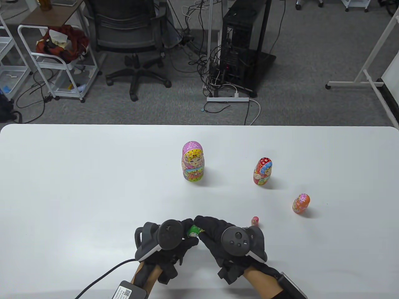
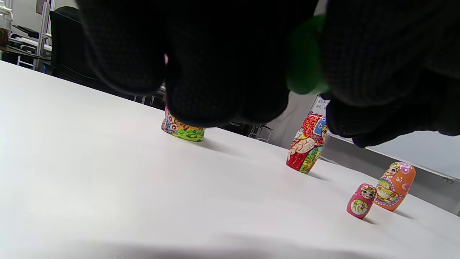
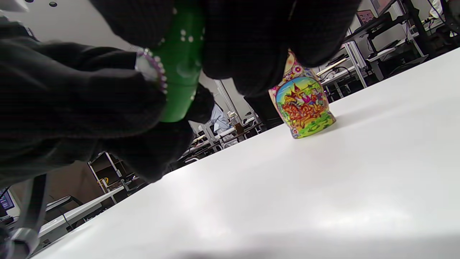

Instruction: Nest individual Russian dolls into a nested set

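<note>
Five dolls are visible in total. Four stand upright on the white bench (image 1: 93,174), well apart from each other. The largest, the pink doll (image 1: 193,161), stands far, near the middle. To its right stands the red doll (image 1: 262,171), then nearer and more to the right the orange doll (image 1: 300,203). The tiny pink doll (image 1: 255,221) stands near, just beside the right hand (image 1: 218,236). The fifth one, the green doll (image 1: 194,231), is held above the bench at the near edge, between the two hands. The left hand (image 1: 174,239) and the right hand both have their fingers curled round it, one from each side.
</note>
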Motion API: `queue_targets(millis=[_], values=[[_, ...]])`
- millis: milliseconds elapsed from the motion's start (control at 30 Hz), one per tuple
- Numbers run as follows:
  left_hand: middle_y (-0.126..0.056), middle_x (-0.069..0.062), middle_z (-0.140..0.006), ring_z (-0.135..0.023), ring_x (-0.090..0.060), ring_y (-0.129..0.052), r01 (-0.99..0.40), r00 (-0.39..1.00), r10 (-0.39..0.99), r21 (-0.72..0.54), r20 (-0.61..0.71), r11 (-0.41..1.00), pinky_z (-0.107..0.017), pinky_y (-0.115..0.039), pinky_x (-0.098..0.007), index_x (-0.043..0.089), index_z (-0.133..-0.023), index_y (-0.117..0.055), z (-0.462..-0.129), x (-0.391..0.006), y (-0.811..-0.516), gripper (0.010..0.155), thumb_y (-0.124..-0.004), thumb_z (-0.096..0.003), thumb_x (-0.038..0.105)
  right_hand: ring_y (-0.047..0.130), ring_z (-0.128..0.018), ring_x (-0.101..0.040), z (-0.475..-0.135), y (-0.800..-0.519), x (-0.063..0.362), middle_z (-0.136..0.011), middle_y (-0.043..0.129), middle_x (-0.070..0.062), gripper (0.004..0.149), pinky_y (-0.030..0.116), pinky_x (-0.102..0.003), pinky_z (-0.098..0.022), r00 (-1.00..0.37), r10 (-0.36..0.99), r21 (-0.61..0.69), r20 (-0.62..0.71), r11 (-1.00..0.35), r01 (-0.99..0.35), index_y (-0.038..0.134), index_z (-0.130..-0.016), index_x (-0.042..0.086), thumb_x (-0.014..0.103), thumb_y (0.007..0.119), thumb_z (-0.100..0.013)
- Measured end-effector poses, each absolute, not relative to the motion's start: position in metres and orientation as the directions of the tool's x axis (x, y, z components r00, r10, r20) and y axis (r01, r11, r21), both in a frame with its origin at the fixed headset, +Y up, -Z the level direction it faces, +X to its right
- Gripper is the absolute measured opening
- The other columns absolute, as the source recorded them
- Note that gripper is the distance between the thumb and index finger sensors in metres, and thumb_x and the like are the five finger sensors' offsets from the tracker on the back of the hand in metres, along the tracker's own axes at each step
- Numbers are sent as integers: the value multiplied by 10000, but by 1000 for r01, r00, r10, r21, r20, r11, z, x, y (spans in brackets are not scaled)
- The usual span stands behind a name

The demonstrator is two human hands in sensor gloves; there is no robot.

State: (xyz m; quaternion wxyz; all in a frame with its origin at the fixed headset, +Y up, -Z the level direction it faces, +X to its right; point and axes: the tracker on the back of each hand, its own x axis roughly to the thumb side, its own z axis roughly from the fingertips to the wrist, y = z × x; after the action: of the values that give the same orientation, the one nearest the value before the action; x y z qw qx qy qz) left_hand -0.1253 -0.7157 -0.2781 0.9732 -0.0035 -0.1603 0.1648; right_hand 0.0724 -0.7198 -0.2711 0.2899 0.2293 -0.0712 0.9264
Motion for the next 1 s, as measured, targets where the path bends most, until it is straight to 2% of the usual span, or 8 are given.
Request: queue_targets(millis=[567,800,933,1000], values=[[-1037,44,-660,-513,-89,-1035,-354,883,350,-47,311,934,-527,-887,-401,218,-917,-824,-278,-126,-716,681,-839,-354,599,905,-750,-237,-268,-717,72,-942,780,-30,509,759,-449,-601,-737,480,-65,476,-816,-574,543,-954,322,407,708,-479],[-1062,39,-621,-479,-77,-1059,-425,861,435,-94,265,900,-516,-917,-376,186,-892,-852,-281,-130,-719,679,-839,-351,596,901,-751,-235,-268,-716,74,-939,776,-22,514,756,-446,-608,-740,481,-81,470,-811,-579,536,-952,310,409,712,-480],[-1041,48,-647,-509,-86,-1039,-362,892,360,-45,274,931,-530,-891,-389,219,-900,-836,-281,-129,-716,676,-848,-346,605,874,-775,-237,-271,-712,78,-948,759,-2,505,735,-471,-625,-735,497,-79,462,-802,-592,533,-949,356,433,710,-483],[-1029,43,-661,-525,-95,-1027,-355,898,354,-46,261,934,-534,-875,-403,224,-900,-829,-283,-132,-720,675,-857,-343,603,852,-786,-269,-275,-712,80,-960,743,-31,494,718,-496,-625,-778,469,-54,418,-842,-537,565,-953,356,412,727,-490]])
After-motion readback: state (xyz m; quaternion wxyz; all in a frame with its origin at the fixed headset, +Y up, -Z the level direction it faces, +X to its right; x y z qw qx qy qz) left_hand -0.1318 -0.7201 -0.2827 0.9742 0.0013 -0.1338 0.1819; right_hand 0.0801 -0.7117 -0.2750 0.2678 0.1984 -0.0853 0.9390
